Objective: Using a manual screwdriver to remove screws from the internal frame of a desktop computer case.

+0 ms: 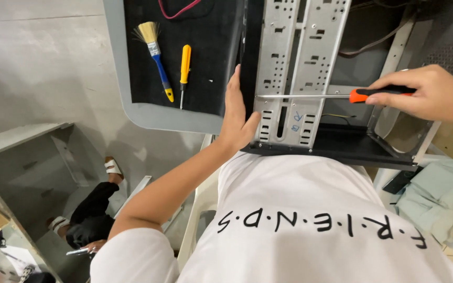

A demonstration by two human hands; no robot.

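Screwdriver (pixel 342 95), long steel shaft with orange-and-black handle, lies level across the open computer case (pixel 336 147); tip meets the left edge of the perforated metal drive cage (pixel 289 63). Right hand (pixel 431 91) is closed around the handle, fingers wrapped on the grip. Left hand (pixel 237 118) lies flat and open, palm pressed against the case's black left side, holding nothing. Case sits on the table (pixel 148 112) at the near edge, against the person's white shirt. Far left on the black mat (pixel 211 52): a paintbrush (pixel 155 52) with blue handle, a small yellow screwdriver (pixel 184 68), untouched. To do this well, judging by the setup: keep shaft square to the screw, press inward, brace firmly with the flat palm.
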